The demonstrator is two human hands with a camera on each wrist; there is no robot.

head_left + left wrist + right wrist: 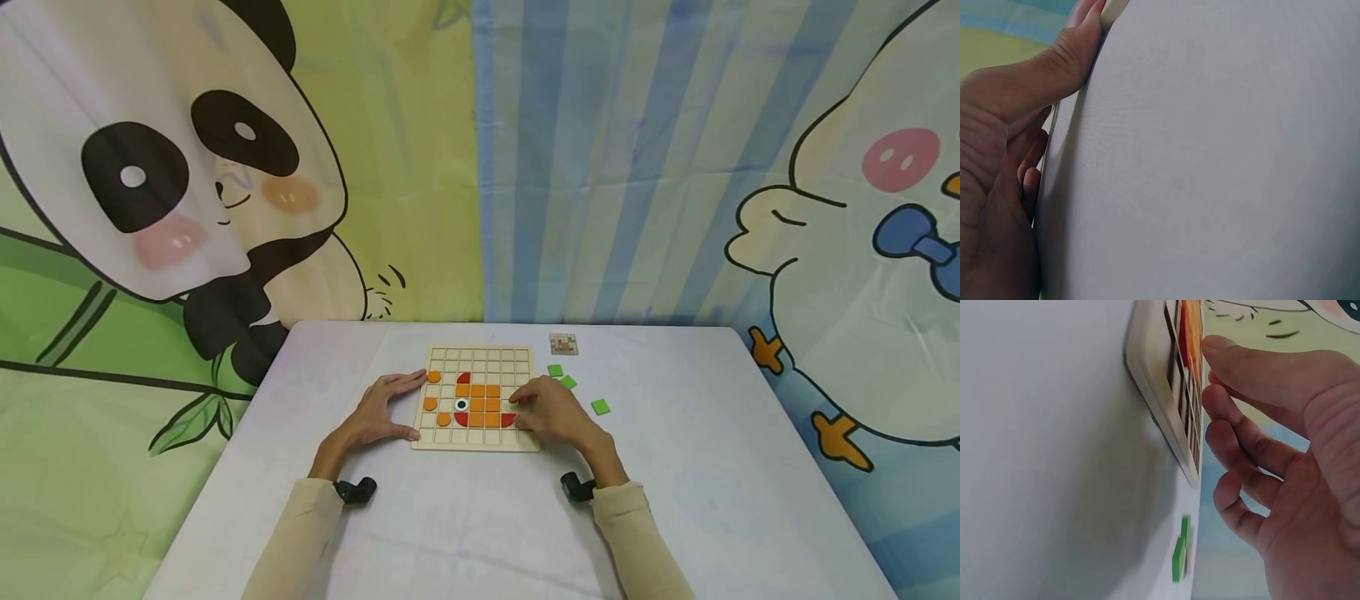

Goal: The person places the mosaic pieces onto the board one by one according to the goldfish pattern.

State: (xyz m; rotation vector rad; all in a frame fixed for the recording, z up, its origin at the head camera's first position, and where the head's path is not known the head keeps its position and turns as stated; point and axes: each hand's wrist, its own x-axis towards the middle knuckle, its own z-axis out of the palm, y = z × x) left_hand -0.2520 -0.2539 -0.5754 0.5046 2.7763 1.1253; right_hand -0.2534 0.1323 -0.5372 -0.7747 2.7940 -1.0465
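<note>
A pale wooden grid board (480,360) lies on the table. Square orange tiles (492,405) form a block on it, beside an eye tile (461,405) and red curved tiles (461,419). Round orange pieces (431,404) sit along the board's left part. My left hand (372,414) is spread at the left edge, its thumb (1063,65) and fingertips touching the board. Over the right edge, my right hand (553,410) has thumb and index fingertips close together, beside a red curved tile (507,420). I cannot tell whether a piece is between those fingertips.
Several green square tiles (600,407) lie on the table right of the board. A small printed pattern card (564,344) is near the table's far edge. Cartoon-printed curtains (600,167) hang behind the white table (675,500). Black wrist cameras (357,491) are strapped to both wrists.
</note>
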